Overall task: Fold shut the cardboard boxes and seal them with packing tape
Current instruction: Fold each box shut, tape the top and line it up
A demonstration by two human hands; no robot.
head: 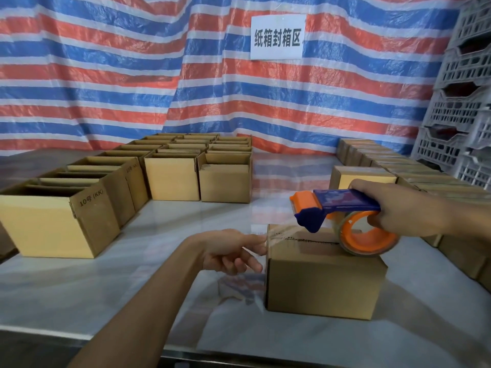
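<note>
right grip [398,211] clamped round tape dispenser [342,205], directly above box [324,282] | left grip [233,251] fingers apart, forefinger pressing tape end [276,236] onto box edge | box on worktop [106,288] | likely light, stiff, slides easily: brace side wall

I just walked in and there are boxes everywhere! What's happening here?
A person is taping a cardboard box shut on the table. Their right hand holds a blue and orange tape dispenser over the box's closed top, and their left hand presses the clear tape against the box's left edge. More open boxes wait on the left; closed ones stand on the right.
</note>
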